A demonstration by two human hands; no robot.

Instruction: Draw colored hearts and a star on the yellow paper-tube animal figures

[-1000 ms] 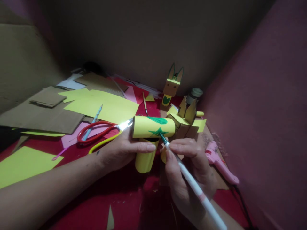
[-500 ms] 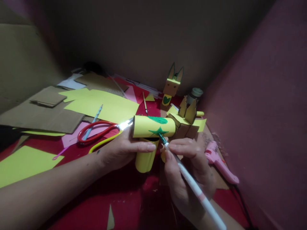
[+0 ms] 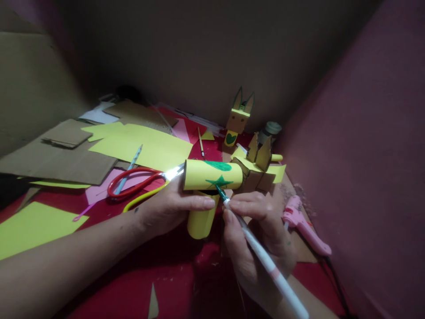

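Note:
A yellow paper tube (image 3: 195,175) lies sideways in my left hand (image 3: 175,199), whose thumb stretches along its lower edge. The tube bears a green star (image 3: 220,181) and a green rounded shape above it. My right hand (image 3: 255,235) is closed round a white marker (image 3: 262,254), its green tip touching the tube at the star's lower left. A second yellow tube (image 3: 201,219) points downward beneath the first; how they join is hidden. At the tube's right end is a cardboard head with pointed ears (image 3: 264,155).
Red-and-yellow-handled scissors (image 3: 136,170) and a pencil (image 3: 129,168) lie left, among yellow paper (image 3: 142,144) and cardboard (image 3: 59,161). A cardboard figure (image 3: 237,119) stands behind, near a jar (image 3: 270,130). At right lies a pink glue gun (image 3: 305,228) with its cord.
My right hand and the marker have shifted slightly left, moving the tip from the star's middle to its lower left. My left hand and the tube have stayed nearly still.

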